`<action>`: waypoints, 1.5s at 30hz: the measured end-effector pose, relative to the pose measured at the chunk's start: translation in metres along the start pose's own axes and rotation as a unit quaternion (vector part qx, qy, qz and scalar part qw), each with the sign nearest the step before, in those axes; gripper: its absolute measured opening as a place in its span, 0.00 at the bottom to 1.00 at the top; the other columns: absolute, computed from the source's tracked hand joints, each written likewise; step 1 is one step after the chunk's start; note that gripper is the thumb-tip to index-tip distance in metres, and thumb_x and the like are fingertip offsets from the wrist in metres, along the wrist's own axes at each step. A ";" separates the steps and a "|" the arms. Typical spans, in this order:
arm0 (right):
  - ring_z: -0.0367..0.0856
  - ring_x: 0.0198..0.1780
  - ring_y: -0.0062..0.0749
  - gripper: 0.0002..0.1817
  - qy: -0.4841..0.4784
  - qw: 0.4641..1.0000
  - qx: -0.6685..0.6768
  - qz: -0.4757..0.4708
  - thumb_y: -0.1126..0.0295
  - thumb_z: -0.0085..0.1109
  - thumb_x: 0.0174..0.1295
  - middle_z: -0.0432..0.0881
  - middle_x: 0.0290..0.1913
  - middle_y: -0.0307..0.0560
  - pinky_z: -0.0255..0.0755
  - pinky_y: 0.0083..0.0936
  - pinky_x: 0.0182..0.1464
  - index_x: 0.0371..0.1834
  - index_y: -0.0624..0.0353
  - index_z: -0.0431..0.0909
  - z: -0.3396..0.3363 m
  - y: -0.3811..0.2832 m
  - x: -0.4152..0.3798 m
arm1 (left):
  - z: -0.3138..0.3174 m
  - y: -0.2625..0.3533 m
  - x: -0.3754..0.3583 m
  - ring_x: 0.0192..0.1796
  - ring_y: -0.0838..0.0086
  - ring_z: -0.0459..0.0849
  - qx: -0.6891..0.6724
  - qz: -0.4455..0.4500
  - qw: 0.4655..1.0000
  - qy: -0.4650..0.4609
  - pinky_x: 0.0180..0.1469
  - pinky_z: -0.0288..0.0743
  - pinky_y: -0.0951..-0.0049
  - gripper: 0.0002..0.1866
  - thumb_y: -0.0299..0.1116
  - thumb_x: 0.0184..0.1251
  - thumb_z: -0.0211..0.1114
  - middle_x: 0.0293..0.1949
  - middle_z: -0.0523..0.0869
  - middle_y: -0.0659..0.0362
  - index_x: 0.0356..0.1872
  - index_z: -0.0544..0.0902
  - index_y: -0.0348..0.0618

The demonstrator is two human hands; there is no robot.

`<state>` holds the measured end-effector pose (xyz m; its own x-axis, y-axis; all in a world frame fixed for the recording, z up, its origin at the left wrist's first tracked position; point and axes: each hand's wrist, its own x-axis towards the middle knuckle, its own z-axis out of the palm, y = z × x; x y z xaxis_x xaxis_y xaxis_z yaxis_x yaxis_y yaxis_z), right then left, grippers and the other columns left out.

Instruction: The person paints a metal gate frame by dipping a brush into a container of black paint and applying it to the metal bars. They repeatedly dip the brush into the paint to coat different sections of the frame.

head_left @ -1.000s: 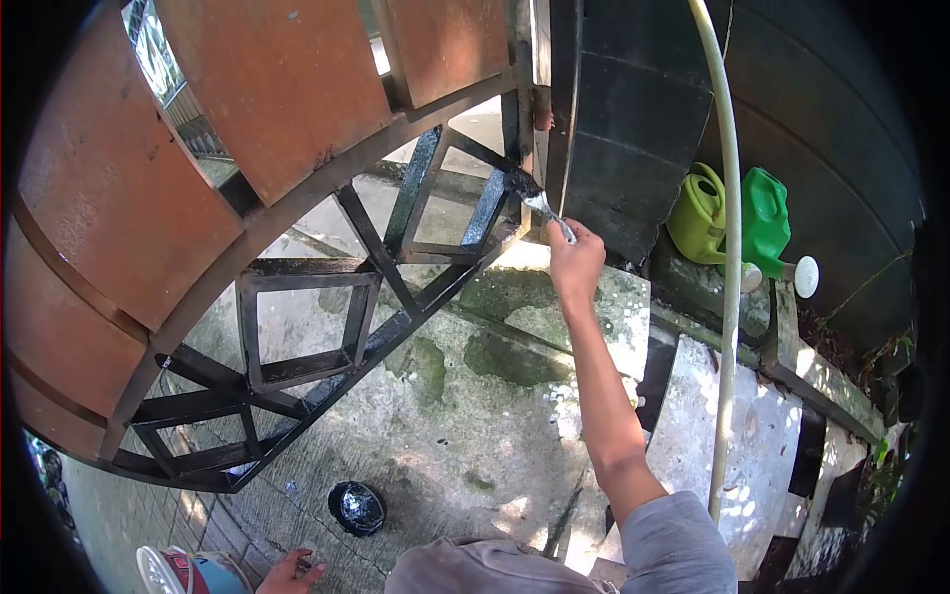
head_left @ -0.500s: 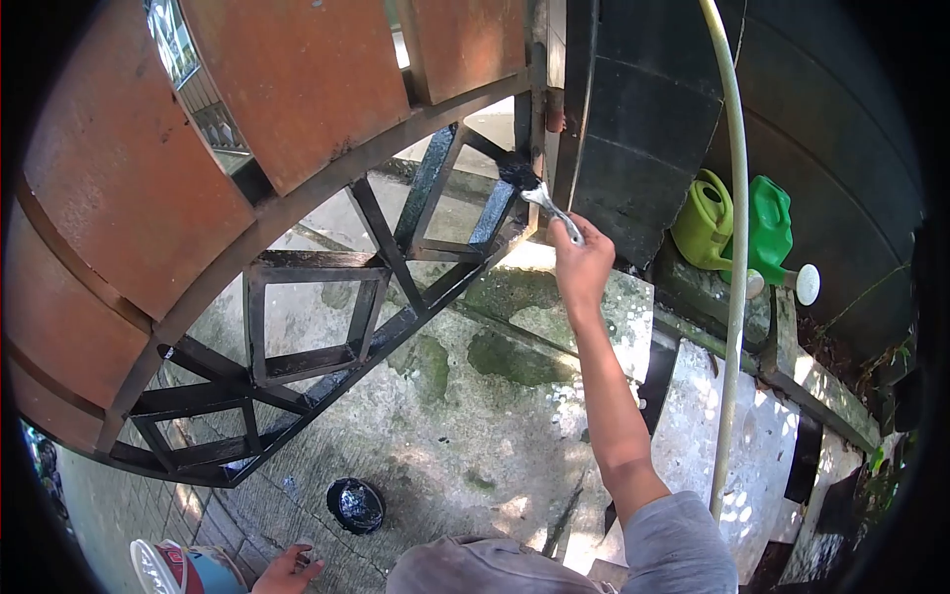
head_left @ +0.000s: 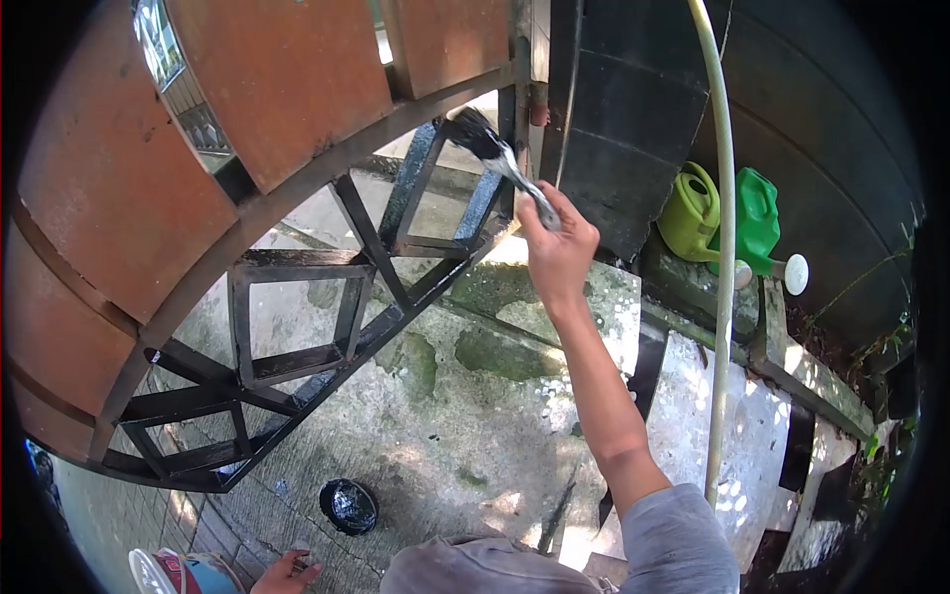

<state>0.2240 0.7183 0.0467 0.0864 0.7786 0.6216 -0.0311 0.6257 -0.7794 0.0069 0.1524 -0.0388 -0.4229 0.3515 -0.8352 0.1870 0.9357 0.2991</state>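
My right hand [head_left: 562, 243] grips a paintbrush [head_left: 507, 163] by its handle. Its dark, paint-laden bristles lie against the upper right of a black metal frame [head_left: 366, 233], under the curved rail. White paint-like smears mark the brush near the ferrule. Low in view, my left hand [head_left: 287, 572] is partly cut off by the bottom edge, its visible fingers a little apart with nothing in them. Between it and the frame, a small round bowl of black paint [head_left: 349, 506] stands on the concrete. Left of that hand is a paint bucket [head_left: 193, 572] with a white rim.
Brown panels [head_left: 287, 79] rise above the frame. A pale hose or pipe [head_left: 725, 247] runs down on the right, in front of a dark wall [head_left: 633, 129]. Two green watering cans [head_left: 690, 210] stand behind it. Boards [head_left: 722, 416] lie on the ground at right.
My right hand has moved left and slightly up, carrying the brush bristles leftward along the frame's upper bar. The view has shifted slightly; my left hand stays low.
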 end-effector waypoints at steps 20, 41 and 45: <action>0.78 0.20 0.25 0.18 0.024 0.995 -0.101 -0.013 0.64 0.67 0.60 0.82 0.22 0.54 0.72 0.24 0.27 0.43 0.70 0.85 -0.003 0.032 -0.001 | 0.000 0.036 -0.021 0.62 0.64 0.77 0.075 0.004 0.997 0.030 0.67 0.68 0.67 0.30 0.42 0.75 0.58 0.62 0.78 0.49 0.72 0.68 0.37; 0.83 0.25 0.20 0.11 -0.035 0.961 0.251 0.113 0.67 0.66 0.69 0.81 0.29 0.40 0.69 0.14 0.18 0.41 0.62 0.75 0.021 0.007 -0.022 | 0.007 0.005 -0.003 0.42 0.65 0.87 0.033 0.021 0.996 0.082 0.48 0.78 0.68 0.34 0.50 0.65 0.71 0.39 0.89 0.48 0.64 0.75 0.35; 0.77 0.20 0.15 0.09 0.024 0.956 0.283 0.077 0.68 0.66 0.69 0.79 0.23 0.38 0.65 0.14 0.18 0.37 0.62 0.79 0.040 0.007 -0.016 | 0.009 0.017 -0.011 0.42 0.65 0.88 0.050 0.011 0.994 0.093 0.47 0.78 0.68 0.34 0.50 0.65 0.71 0.38 0.89 0.48 0.64 0.75 0.35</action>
<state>0.1821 0.7122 0.0344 0.0827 0.8689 0.4881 -0.5799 0.4402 -0.6855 0.0224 0.1646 -0.0286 -0.5731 0.3797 -0.7262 0.2808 0.9235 0.2613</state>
